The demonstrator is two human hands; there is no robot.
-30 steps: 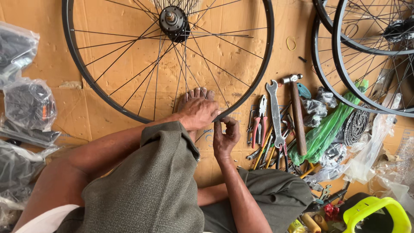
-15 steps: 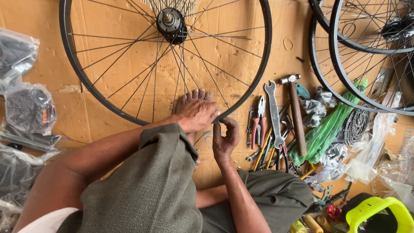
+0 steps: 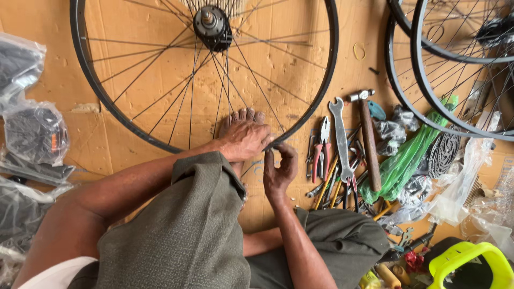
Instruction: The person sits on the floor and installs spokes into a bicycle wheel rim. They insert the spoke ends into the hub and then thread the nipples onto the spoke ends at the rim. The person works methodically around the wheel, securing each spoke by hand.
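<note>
A black-rimmed bicycle wheel point(image 3: 91, 91) with thin spokes and a metal hub point(image 3: 211, 24) lies flat on brown cardboard. My left hand point(image 3: 245, 140) reaches over my bent knee and closes on the near part of the rim, resting on top of my bare foot point(image 3: 246, 114), whose toes poke out inside the wheel. My right hand point(image 3: 278, 171) comes up from below, with its fingertips pinched at the rim's outer edge just right of the left hand. I cannot see whether anything small is between those fingers.
Right of my hands lie a long spanner point(image 3: 340, 134), red-handled pliers point(image 3: 323, 142), a hammer point(image 3: 369, 144), a green plastic bag point(image 3: 407, 160) and a chain point(image 3: 441, 152). Two more wheels point(image 3: 423, 64) overlap at top right. Bagged black parts point(image 3: 32, 128) line the left. A yellow-green plastic piece point(image 3: 471, 262) sits at bottom right.
The view has shifted slightly. Both hands stay at the same spot on the rim, with the right fingers working a little at its edge.
</note>
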